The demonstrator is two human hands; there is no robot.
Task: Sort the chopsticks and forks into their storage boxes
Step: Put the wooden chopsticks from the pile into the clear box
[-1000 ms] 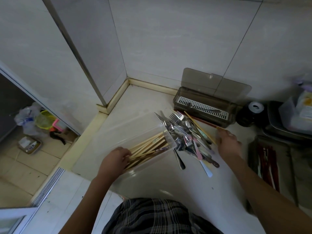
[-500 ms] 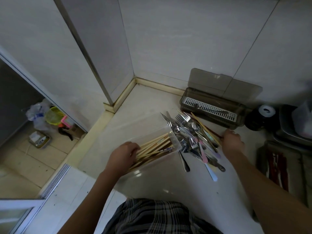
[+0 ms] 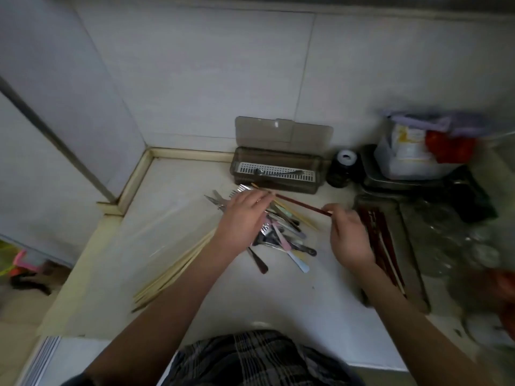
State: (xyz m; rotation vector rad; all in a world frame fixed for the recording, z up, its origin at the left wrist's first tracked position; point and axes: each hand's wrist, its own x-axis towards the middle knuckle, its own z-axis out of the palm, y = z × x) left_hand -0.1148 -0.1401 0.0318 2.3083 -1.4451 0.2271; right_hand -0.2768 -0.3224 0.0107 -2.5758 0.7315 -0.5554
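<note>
Just in front of the smoky-brown lidded plastic cutlery box (image 3: 276, 174): heap of steel forks (image 3: 278, 232). Right hand (image 3: 349, 238) pinches one dark red chopstick (image 3: 301, 204); left hand (image 3: 245, 215), fingers relaxed, touches its far end. Sorting chopsticks; next, probably carry it to the dark tray (image 3: 412, 246) right of the heap.

Far right and beyond the hands, against the tiled wall (image 3: 195, 79): a dark jar with a white cap (image 3: 345, 168), just beside a metal tray (image 3: 373, 179) bearing a pale plastic container (image 3: 409, 151) with a red item (image 3: 448, 146) and purple film on top. Further right, blurred clear glassware (image 3: 459, 240). Down left, beyond the counter edge on the floor: a pink and yellow-green object (image 3: 16, 263). Nearest the body, plaid cloth (image 3: 250, 358). Underneath it all, a pale countertop (image 3: 292, 302).
</note>
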